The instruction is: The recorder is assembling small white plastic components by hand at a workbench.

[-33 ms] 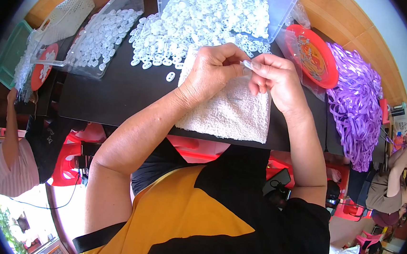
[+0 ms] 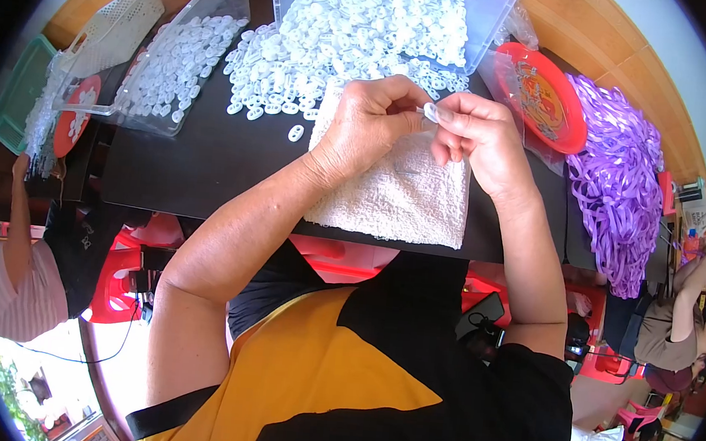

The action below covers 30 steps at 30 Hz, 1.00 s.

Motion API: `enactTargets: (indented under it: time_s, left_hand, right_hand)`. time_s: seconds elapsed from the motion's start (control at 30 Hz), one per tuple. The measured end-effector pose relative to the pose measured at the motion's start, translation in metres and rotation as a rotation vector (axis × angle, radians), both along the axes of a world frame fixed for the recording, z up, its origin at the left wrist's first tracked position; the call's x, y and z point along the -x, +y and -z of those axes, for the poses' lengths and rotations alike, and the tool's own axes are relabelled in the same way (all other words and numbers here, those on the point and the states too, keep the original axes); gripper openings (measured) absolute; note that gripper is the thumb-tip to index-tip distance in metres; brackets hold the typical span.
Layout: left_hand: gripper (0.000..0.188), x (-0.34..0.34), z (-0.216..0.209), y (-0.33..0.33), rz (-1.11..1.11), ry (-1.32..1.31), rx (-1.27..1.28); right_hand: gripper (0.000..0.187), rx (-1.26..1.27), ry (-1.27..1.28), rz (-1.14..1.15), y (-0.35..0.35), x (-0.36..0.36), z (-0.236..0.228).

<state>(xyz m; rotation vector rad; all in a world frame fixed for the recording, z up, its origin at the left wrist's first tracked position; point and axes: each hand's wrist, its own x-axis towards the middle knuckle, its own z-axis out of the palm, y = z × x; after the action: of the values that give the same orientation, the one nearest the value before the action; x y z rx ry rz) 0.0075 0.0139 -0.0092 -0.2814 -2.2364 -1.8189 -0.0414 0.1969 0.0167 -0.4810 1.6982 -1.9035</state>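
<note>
My left hand (image 2: 366,124) and my right hand (image 2: 480,133) meet above a cream terry towel (image 2: 404,200) on the dark table. Pinched in my right fingertips is a small white oval plastic piece (image 2: 431,112), like the two-holed pieces heaped behind. My left thumb and fingers are closed right beside it; whatever they grip is too small to make out. A small thin grey object (image 2: 407,172) lies on the towel below. Behind my hands, a pile of white two-holed plastic pieces (image 2: 277,74) spills from a clear bin (image 2: 476,44). One loose piece (image 2: 296,133) rests left of the towel.
A clear tray (image 2: 174,128) of similar pieces stands at the left, near a white basket (image 2: 123,28) and a green basket (image 2: 15,94). To the right are a red plate (image 2: 571,130) and a purple ribbon heap (image 2: 617,183). Other people sit at both sides.
The white oval piece has turned slightly between my fingertips. My hands and arms hold almost the same place.
</note>
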Motion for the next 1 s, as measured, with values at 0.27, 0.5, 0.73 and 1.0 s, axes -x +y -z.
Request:
enactTargets:
  time_s: [0.27,0.5,0.73,1.0]
  left_hand:
    - [0.014,-0.001,-0.006,0.000,0.001,-0.059,-0.049]
    - [0.011,-0.001,-0.006,-0.003,0.056,-0.179,-0.171]
    - [0.011,-0.001,-0.007,-0.003,0.051,-0.162,-0.153]
    - [0.012,0.000,-0.005,-0.002,-0.010,-0.038,0.009]
  right_hand:
    - [0.012,-0.045,0.179,0.102,0.000,0.000,0.002]
    - [0.011,-0.098,0.216,0.100,-0.006,-0.005,0.006]
    - [0.012,-0.186,0.632,0.161,-0.005,-0.002,0.020]
    - [0.010,-0.500,1.107,0.386,0.009,0.020,0.014]
